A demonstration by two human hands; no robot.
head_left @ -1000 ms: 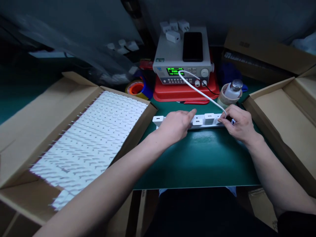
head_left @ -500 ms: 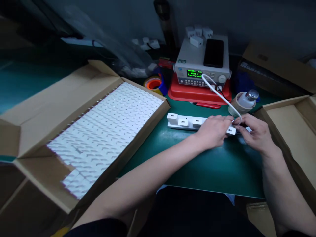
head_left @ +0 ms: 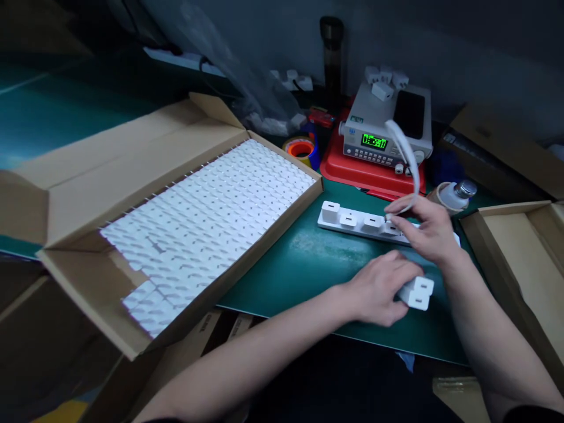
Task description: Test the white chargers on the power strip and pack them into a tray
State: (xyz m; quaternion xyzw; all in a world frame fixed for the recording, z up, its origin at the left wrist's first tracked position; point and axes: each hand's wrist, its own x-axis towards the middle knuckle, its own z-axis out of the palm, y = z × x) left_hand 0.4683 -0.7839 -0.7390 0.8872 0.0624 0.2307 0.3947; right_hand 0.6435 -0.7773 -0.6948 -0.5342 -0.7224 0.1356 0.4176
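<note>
Two white USB wall chargers [head_left: 418, 294] stick out of my left hand [head_left: 381, 288], its fingers wrapped round them just above the green table. Over the white power strip [head_left: 362, 231], my right hand [head_left: 425, 226] pinches the end of a white cable [head_left: 413, 161]. That end is at a charger [head_left: 391, 228] on the strip; whether it is plugged in is hard to tell. More chargers stand in the strip to the left, among them an upright one [head_left: 330, 210] at its end. The cable loops up in front of a grey test meter [head_left: 383, 138] with a lit green display.
An open cardboard box [head_left: 282, 226] with rows of white chargers [head_left: 211, 223] lies on the left. Another open box [head_left: 520, 235] is at right. Behind the strip are a red tray [head_left: 332, 167], tape rolls [head_left: 299, 150] and a small bottle [head_left: 458, 194]. A phone [head_left: 409, 114] lies on the meter.
My left hand has left the strip and come down towards me, now with two chargers in it. My right hand has moved left along the strip with the cable end. The view has shifted.
</note>
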